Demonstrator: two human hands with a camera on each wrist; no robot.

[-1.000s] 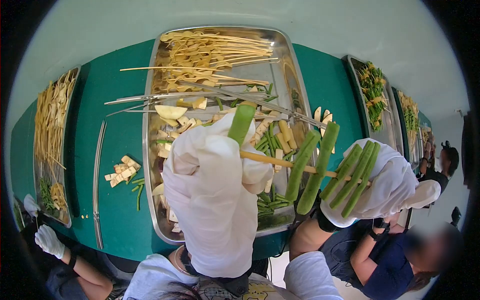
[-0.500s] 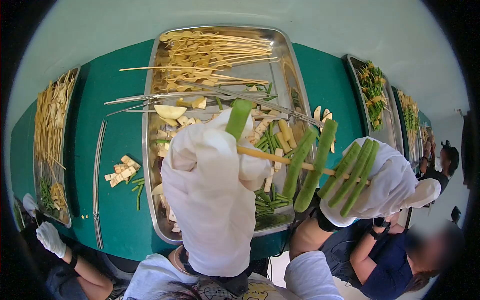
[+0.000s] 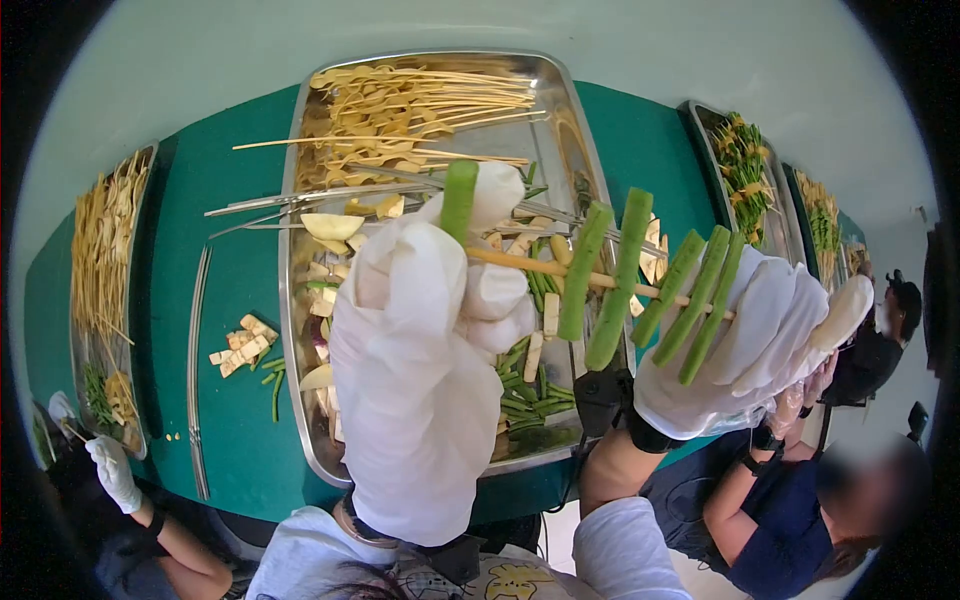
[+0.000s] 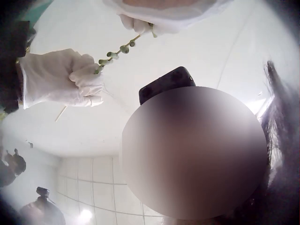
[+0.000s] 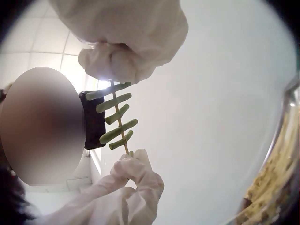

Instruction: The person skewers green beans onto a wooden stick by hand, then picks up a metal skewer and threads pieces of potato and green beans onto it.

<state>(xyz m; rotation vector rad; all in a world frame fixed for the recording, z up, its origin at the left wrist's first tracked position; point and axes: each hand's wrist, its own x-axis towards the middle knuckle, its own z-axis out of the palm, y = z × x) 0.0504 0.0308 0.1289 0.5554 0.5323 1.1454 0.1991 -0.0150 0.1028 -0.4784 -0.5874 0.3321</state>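
Note:
White-gloved, my left hand (image 3: 415, 370) pinches a short green bean piece (image 3: 459, 203) at the left end of a wooden skewer (image 3: 545, 265). Opposite it, my gloved right hand (image 3: 750, 325) grips the skewer's other end. Between the hands, several green bean pieces (image 3: 630, 270) are threaded crosswise on the stick, some close against the right glove. The right wrist view shows the right hand (image 5: 126, 37) above the beans (image 5: 117, 131) and the left hand (image 5: 133, 187) below. Both hands are held up over the metal tray (image 3: 300, 400).
In the tray lie finished skewers (image 3: 380, 115), metal skewers (image 3: 300, 197) and cut vegetables (image 3: 535, 400). Cut pale pieces (image 3: 245, 340) rest on the green table (image 3: 240, 430). Other trays stand at left (image 3: 150, 200) and right (image 3: 700, 120). People sit on both sides.
Both hands have risen a little in the head view, carrying the skewer and its beans upward. The left hand's fingers have shifted around the end bean piece.

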